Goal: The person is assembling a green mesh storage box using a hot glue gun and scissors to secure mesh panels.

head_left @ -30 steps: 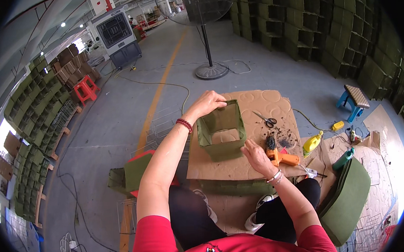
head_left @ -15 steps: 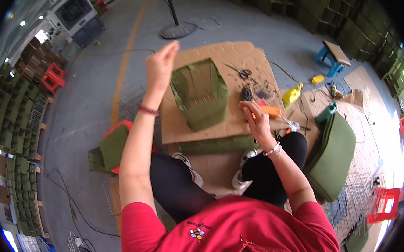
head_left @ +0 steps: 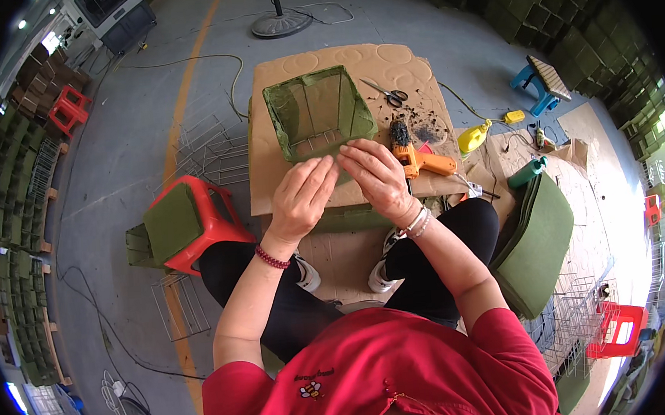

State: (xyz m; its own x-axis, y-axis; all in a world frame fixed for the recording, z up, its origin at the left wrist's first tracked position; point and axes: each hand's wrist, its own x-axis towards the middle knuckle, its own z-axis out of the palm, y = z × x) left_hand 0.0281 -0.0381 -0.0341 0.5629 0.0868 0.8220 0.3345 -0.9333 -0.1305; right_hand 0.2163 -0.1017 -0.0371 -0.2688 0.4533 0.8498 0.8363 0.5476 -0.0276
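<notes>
A green fabric box (head_left: 317,104) with a wire frame inside stands open-topped on a cardboard-covered work surface (head_left: 266,189). At its near edge, my left hand (head_left: 301,194) and my right hand (head_left: 376,175) meet with their fingertips close together. The fingers of both hands are closed, pinching the near fabric rim; the fingers partly hide that wall. Right of my right hand lies an orange glue gun (head_left: 437,164), its dark, glue-smeared part (head_left: 400,132) pointing away from me. Black-handled scissors (head_left: 394,97) rest behind it among dark scraps.
A red stool (head_left: 218,223) with green fabric stands at left. Stacked green fabric sheets (head_left: 536,247), a yellow bottle (head_left: 472,137) and a teal bottle (head_left: 528,172) are at right. Loose wire frames (head_left: 209,150) lie on the floor. A cable (head_left: 464,106) runs behind the work surface.
My left hand has come down from above the box's far left side to its near edge. My right hand has moved left from beside the glue gun to meet it.
</notes>
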